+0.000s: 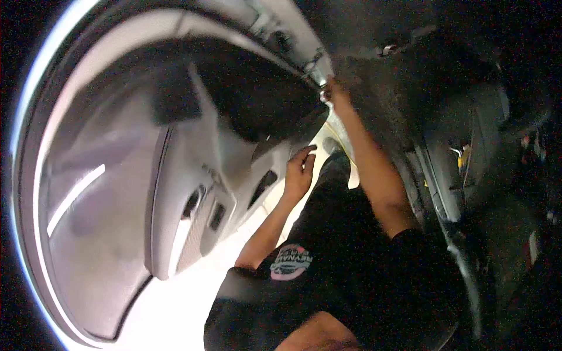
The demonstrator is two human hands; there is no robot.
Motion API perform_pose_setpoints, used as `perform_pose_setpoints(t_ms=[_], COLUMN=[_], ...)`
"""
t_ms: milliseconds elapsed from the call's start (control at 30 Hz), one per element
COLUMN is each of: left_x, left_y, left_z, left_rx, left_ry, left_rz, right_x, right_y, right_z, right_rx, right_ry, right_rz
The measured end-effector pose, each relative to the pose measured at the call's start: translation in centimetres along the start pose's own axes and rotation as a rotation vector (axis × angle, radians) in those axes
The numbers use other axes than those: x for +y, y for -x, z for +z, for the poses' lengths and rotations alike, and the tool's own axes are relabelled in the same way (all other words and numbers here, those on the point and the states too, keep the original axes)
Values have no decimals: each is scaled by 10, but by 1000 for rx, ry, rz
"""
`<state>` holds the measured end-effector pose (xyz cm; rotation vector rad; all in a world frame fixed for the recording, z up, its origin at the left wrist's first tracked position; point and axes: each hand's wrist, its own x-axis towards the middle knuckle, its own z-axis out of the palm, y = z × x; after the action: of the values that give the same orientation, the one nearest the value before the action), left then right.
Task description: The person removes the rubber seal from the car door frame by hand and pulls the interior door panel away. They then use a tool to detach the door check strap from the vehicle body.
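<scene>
My right hand (pixel 336 93) reaches up to the bright metal edge of the car's door opening (pixel 321 67). Its fingers are closed at a small shiny part there; blur and shadow hide what they hold, if anything. Lower and to the left, my left hand (pixel 300 169) hovers between the car door (pixel 199 169) and my dark trouser leg. Its fingers are loosely bent with the thumb apart, and I see nothing held. The door stands open, its light grey inner panel, armrest (pixel 205 225) and window glass (pixel 96 234) facing me.
Dark car interior fills the right side, with a sill strip (pixel 436 181) and a small yellow piece (pixel 463 158) in shadow. A shoe (pixel 331 145) stands on the bright floor below. The door's curved frame borders the left.
</scene>
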<state>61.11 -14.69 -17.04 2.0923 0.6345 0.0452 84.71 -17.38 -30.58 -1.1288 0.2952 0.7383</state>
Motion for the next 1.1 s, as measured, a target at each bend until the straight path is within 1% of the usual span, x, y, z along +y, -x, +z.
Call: perform_pose_setpoints(t_ms=[33,100,133,167,200,233,300,333,367,433,500,533,567,600,633,667,700,733,767,833,867,967,1000,1033,1067,1100], left_x=[-4,-30,-16,-5,-10,-13,-12,-11,-12,-18,-26,-34,-47,-58,-67,-67,-67,-65,-58,-50,-51,-54,-55,-56,-42,-39], left_y=[25,76,96,114,132,150,178,191,197,193,193,191,189,185,180,175,171,169,165,165,165,163,163,164,159,157], left_z=[-10,-28,-42,-52,-63,-77,-107,-122,-136,-157,-179,-182,-187,-186,-184,-181,-178,-178,-177,-175,-175,-177,-176,-172,-172,-172], left_rx=[50,124,197,301,407,502,660,663,725,832,495,484,520,559,556,574,591,577,574,595,596,568,602,638,609,607], left_ry=[2,-4,-49,-79,-202,-326,-459,-447,-577,-798,-824,-812,-818,-826,-824,-676,-531,-593,-593,-599,-600,-639,-631,-626,-601,-599], left_rz=[-45,-123,-154,-214,-110,-1,54,61,3,-80,-55,-23,-31,-45,-37,-88,-141,-86,-81,14,16,45,38,32,7,8], right_x=[16,61,27,37,47,30,35,43,53,86,89,63,32,26,22,20,18,14,9,3,2,2,6,10,10,9], right_y=[-10,-47,-33,-37,-51,-44,-50,-54,-68,-119,-116,-80,-43,-35,-28,-23,-19,-16,-14,-6,-7,-16,-19,-20,-20,-22], right_z=[-5,-31,-18,-16,-25,-22,-29,-24,-21,-29,-43,-22,2,1,-1,0,3,7,9,11,12,11,11,10,12,15], right_rx=[-11,-102,-102,-96,-140,-161,-252,-112,51,115,-182,-56,62,72,-9,-93,-90,-17,56,63,66,41,50,36,19,21], right_ry=[-4,180,25,-90,-11,-50,-108,48,201,107,-104,-88,-77,-86,-208,-325,-323,-223,-126,-92,-60,-129,-125,-192,-259,-258], right_rz=[-2,-174,43,-69,-63,18,-3,-124,-263,-118,-91,-78,-54,-65,-92,-112,-108,-136,-168,-188,-211,-215,-215,-221,-227,-229])
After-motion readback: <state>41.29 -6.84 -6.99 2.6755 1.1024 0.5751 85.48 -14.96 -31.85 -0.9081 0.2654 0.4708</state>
